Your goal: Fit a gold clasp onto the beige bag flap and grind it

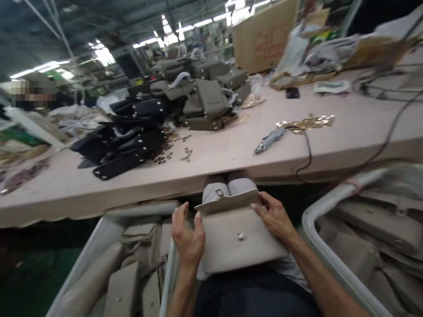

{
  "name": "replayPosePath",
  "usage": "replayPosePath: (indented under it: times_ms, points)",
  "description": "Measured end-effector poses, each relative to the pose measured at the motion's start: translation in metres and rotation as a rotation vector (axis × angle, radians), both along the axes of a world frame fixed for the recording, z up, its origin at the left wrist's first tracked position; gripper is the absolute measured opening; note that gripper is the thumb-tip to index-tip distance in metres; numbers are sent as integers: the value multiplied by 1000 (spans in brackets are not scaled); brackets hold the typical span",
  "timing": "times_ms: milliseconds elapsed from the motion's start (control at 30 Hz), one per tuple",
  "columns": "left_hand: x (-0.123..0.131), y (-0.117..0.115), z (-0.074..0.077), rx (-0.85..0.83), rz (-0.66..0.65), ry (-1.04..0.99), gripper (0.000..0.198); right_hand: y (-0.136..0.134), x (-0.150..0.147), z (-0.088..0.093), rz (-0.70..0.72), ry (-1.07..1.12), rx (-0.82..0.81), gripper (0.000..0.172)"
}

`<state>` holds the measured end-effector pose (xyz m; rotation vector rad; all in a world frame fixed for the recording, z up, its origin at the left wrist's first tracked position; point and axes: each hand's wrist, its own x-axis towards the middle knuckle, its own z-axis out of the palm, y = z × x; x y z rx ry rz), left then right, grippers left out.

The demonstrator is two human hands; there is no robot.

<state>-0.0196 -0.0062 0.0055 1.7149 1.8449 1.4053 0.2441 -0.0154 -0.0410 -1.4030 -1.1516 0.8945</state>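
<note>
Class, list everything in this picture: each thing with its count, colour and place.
bag: one, beige, on the lap
table: one, pale pink, ahead
black bags: a pile, black, table left
grey bags: a pile, olive-grey, table middle
tool: one, grey, table right
fittings: a heap, gold, beside tool
box: one, brown, far table
bins: two, pale-railed, either side
left hand: one, gripping bag's left edge
right hand: one, on bag's flap

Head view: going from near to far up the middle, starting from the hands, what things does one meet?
Left hand and right hand holding the beige bag → table edge → metal clips → olive bags → cardboard box.
</note>
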Motion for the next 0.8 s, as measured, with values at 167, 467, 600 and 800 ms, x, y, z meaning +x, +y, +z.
replayPosePath:
  times_ms: [167,467,600,800]
  points:
    - [9,5,25,-296,-178,-632,55,-10,-1,-18,13,-102,-56,39]
    - [61,33,12,-696,-353,-1076,49,-10,6,-32,17,-64,-56,36]
    - [76,29,-9,-626,-329,-1088,55,-1,18,-37,24,-26,-47,33]
    - [80,35,-37,-591,-296,-1106,63,31,25,-38,40,-72,-26,15]
